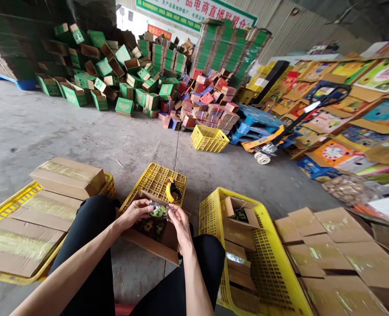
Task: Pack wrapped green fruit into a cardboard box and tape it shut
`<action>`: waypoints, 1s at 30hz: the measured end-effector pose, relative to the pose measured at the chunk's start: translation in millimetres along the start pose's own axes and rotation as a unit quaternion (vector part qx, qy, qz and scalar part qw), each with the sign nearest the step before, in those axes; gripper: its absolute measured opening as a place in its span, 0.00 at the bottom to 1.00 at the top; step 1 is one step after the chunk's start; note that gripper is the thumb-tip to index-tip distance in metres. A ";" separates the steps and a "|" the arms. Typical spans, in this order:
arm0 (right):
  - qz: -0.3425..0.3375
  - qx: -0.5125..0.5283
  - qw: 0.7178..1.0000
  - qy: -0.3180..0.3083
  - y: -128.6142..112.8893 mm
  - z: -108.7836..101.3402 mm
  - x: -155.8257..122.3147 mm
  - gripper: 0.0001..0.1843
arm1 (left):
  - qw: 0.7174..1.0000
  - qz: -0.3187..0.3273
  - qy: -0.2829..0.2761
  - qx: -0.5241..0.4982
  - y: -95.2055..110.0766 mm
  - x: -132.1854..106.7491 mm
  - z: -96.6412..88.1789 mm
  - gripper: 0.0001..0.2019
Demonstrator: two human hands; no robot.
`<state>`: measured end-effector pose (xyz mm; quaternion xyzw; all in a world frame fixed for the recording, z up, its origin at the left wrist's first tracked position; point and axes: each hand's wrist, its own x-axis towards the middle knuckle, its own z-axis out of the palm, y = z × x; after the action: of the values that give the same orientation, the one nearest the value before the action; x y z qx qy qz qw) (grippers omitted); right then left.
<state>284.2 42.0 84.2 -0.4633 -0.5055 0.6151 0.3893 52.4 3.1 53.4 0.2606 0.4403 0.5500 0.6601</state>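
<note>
Between my two hands is a small shiny plastic packet (159, 211) with a green pattern. My left hand (138, 213) pinches its left end, and my right hand (180, 221) grips the right end. Right below sits an open cardboard box (158, 248) with dark and yellowish-green pieces inside, too shaded to name. The box rests against an upturned yellow crate (151, 177) between my knees. On that crate lies a yellow and black tape dispenser (172, 191), just beyond my right fingers.
At left, taped cartons (66, 175) fill a yellow crate (26, 193). To the right, another yellow crate (263, 245) holds cartons, one open (242, 213). More taped cartons (339, 250) lie beyond it. Farther off are a small yellow crate (209, 138), a pallet jack (273, 138) and heaped green boxes (125, 105).
</note>
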 end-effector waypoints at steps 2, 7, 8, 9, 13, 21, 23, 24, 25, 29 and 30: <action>0.003 -0.003 1.000 -0.019 -1.8 1.0 -1.5 0.31 | 1.000 0.003 0.006 0.008 -1.1 1.3 -1.5 0.22; 0.003 -0.007 1.000 -0.008 -4.8 2.3 -3.1 0.27 | 1.000 0.006 -0.007 -0.003 -4.5 4.5 -3.7 0.22; 0.000 -0.005 1.000 -0.001 -5.1 2.4 -2.9 0.27 | 1.000 0.005 -0.011 -0.010 -4.9 5.0 -3.7 0.22; -0.004 -0.005 1.000 0.004 -5.4 2.4 -2.7 0.26 | 1.000 0.002 -0.014 -0.016 -4.9 5.4 -3.6 0.22; -0.031 -0.018 0.999 0.013 -5.5 1.0 -1.6 0.23 | 0.999 -0.015 -0.017 -0.025 -3.1 5.4 -3.4 0.25; -0.066 -0.048 0.995 -0.057 -8.9 2.3 -5.0 0.18 | 0.980 -0.189 -0.053 -0.016 -3.3 0.6 -2.2 0.38; -0.075 -0.056 0.993 -0.068 -10.2 3.1 -5.7 0.17 | 0.985 -0.163 -0.060 -0.024 -0.8 -0.3 -1.8 0.34; -0.075 -0.058 0.993 -0.070 -10.3 3.1 -5.8 0.17 | 0.987 -0.146 -0.061 -0.030 0.8 -0.7 -1.8 0.31; -0.072 -0.058 0.993 -0.071 -9.9 2.9 -5.6 0.16 | 0.989 -0.133 -0.060 -0.035 2.4 -1.0 -1.9 0.30; -0.042 -0.029 0.996 -0.068 -3.3 0.7 -3.5 0.18 | 0.994 -0.089 -0.039 -0.044 5.2 -2.1 -2.3 0.25; -0.029 -0.007 0.998 -0.064 -1.0 0.3 -2.7 0.19 | 0.995 -0.076 -0.037 -0.044 4.9 -2.4 -2.3 0.25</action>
<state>284.7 39.6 85.7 -0.4114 -0.5469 0.6279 0.3706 47.9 1.8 57.1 0.2169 0.4092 0.5068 0.7271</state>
